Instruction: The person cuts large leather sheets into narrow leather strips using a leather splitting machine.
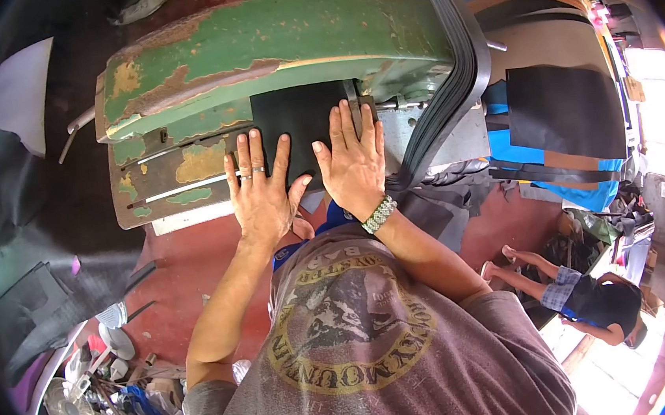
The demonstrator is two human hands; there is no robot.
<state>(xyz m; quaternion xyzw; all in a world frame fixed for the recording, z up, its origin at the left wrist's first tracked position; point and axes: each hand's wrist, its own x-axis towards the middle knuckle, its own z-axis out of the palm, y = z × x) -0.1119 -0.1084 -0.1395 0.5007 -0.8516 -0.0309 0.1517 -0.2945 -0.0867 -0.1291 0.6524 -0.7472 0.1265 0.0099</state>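
A black sheet [298,109], perhaps leather, lies flat on the bed of a worn green machine [271,47] and reaches under its long arm. My left hand [262,194] rests palm down with spread fingers over the sheet's left edge and the machine bed. On the right side of the sheet, my right hand [353,166] lies flat, its fingertips close to a narrow metal guide [351,91]. Neither hand grips anything; both press from above. The sheet's far end is hidden beneath the machine arm.
A thick bundle of dark strips [465,46] hangs over the machine's right end. Stacked sheets, including a black piece [565,112], lie farther right. Behind at lower right is another person [594,299]. A fan [69,408] and clutter stand at lower left.
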